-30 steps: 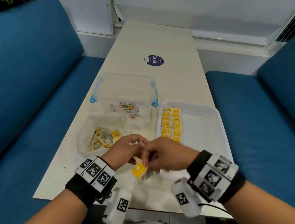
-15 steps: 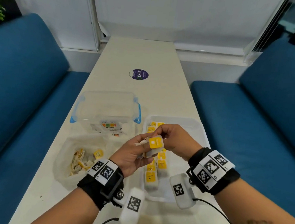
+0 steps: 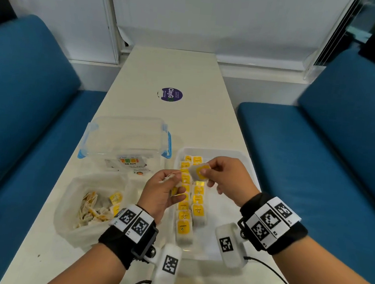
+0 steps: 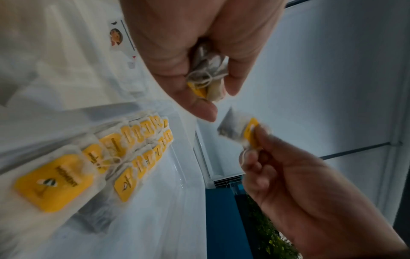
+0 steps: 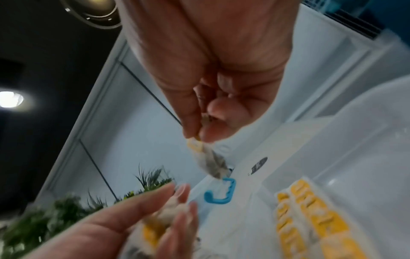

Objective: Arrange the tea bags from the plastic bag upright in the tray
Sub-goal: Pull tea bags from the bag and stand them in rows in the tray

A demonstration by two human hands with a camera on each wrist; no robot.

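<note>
My right hand (image 3: 204, 172) pinches one tea bag (image 3: 198, 171) by its yellow tag, above the far end of the white tray (image 3: 228, 204). In the right wrist view the tea bag (image 5: 210, 159) hangs from my fingertips (image 5: 195, 133). My left hand (image 3: 173, 186) is curled round a bunch of tea bags (image 4: 207, 78), just left of the tray. Two rows of yellow-tagged tea bags (image 3: 188, 200) stand in the tray's left part. The plastic bag (image 3: 90, 203) with several loose tea bags lies left of my left wrist.
A clear lidded box with blue clips (image 3: 125, 141) stands behind the plastic bag. A purple sticker (image 3: 170, 94) marks the table's middle. Blue sofas (image 3: 331, 150) flank the table. The tray's right half is bare.
Both hands rose from the near table edge to above the tray. My right hand took one tea bag away from the left and carried it toward the tray's far end.
</note>
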